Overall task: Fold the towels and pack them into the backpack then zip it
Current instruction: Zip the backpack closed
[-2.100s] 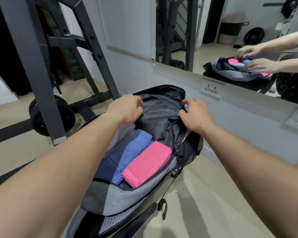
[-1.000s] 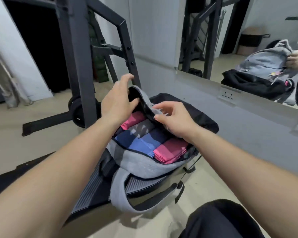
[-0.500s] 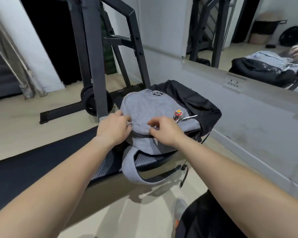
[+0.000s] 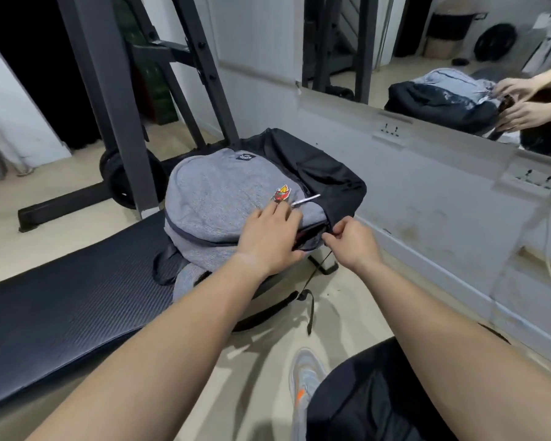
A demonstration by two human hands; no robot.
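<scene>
The grey fabric backpack (image 4: pixel 217 198) lies flat on the end of the black ribbed padded bench (image 4: pixel 61 307), its lid folded down over the main compartment and its black back panel bunched up toward 1 o'clock. A small red-and-yellow badge (image 4: pixel 280 194) sits on the lid. The left hand (image 4: pixel 268 240) rests palm-down on the lid at the bag's 5 o'clock edge, fingers laid out straight and pressing the cloth. Just beside it at 3 o'clock, the right hand (image 4: pixel 353 243) is curled tight, thumb and forefinger pinching something small at the bag's corner, probably the zip pull (image 4: pixel 326 237), though it is too small to be sure. A dark gap shows between the two hands. A black steel weight rack (image 4: pixel 109 90) stands at 11 o'clock, a wall mirror (image 4: pixel 427 43) at 2.
</scene>
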